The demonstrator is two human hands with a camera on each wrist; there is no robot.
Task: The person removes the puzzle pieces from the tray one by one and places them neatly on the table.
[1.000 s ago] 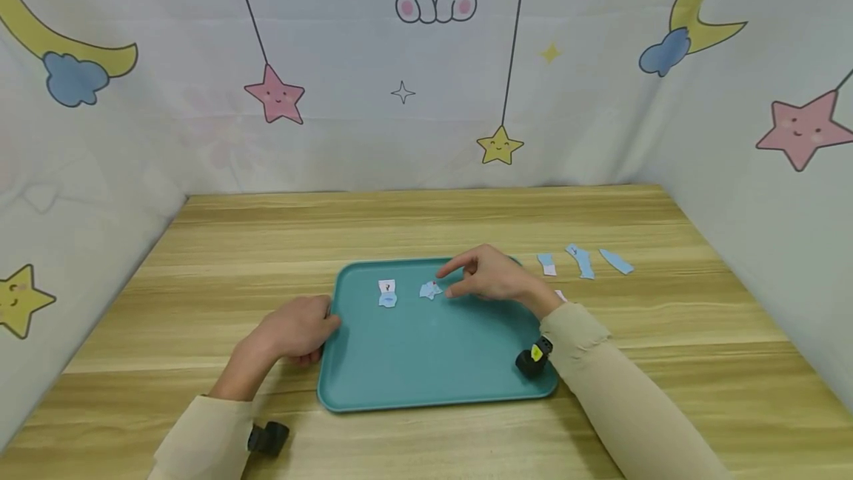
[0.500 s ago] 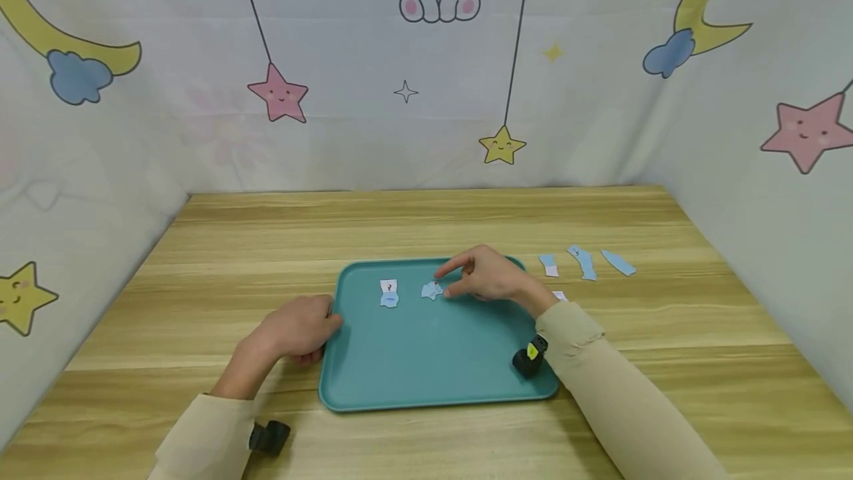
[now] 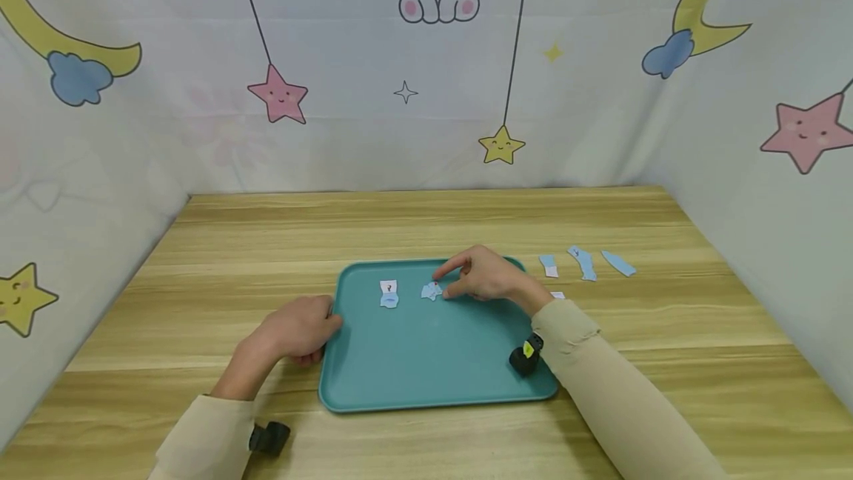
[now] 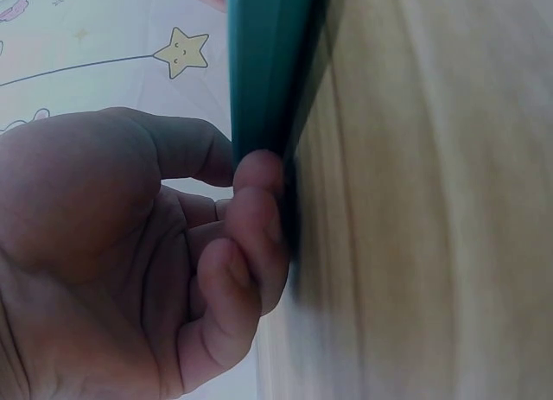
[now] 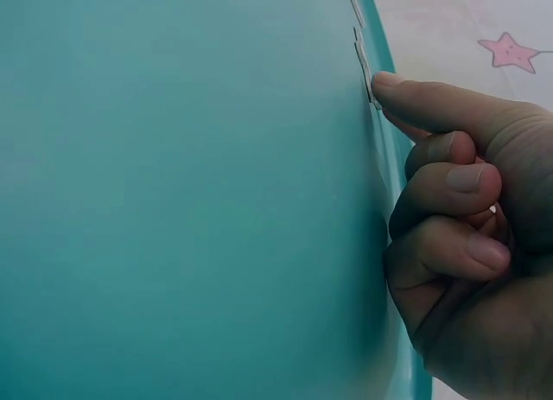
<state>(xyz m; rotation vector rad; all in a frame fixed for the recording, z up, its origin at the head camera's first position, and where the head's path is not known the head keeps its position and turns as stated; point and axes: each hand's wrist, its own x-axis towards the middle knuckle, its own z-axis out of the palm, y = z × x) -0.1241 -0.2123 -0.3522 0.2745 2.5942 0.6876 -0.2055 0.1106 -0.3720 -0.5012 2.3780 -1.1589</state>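
In the head view, my left hand [image 3: 300,328] grips the left rim of a teal tray [image 3: 426,361]; its thumb lies at the rim, and in the left wrist view the curled fingers [image 4: 229,318] reach under the edge. Over the tray's back half is my right hand [image 3: 483,275], thumb and index finger extended and apart, other fingers curled. Those two fingertips touch the right side of a jagged light-blue paper piece [image 3: 432,291]. In the right wrist view, the thumb tip meets the edge of that piece [image 5: 366,76]. Left of it lies another white-and-blue paper piece [image 3: 389,294].
Right of the tray, several cut paper pieces lie on the wooden table [image 3: 666,361]: a blue-and-pink one [image 3: 549,266], a curvy blue one [image 3: 583,264] and a pointed blue one [image 3: 618,263]. Another [image 3: 557,295] is partly hidden by the right arm. A printed curtain [image 3: 346,147] stands behind.
My right hand has shifted slightly left, its fingertips now closer against the jagged paper piece, which has barely moved. The left hand stays at the tray rim.
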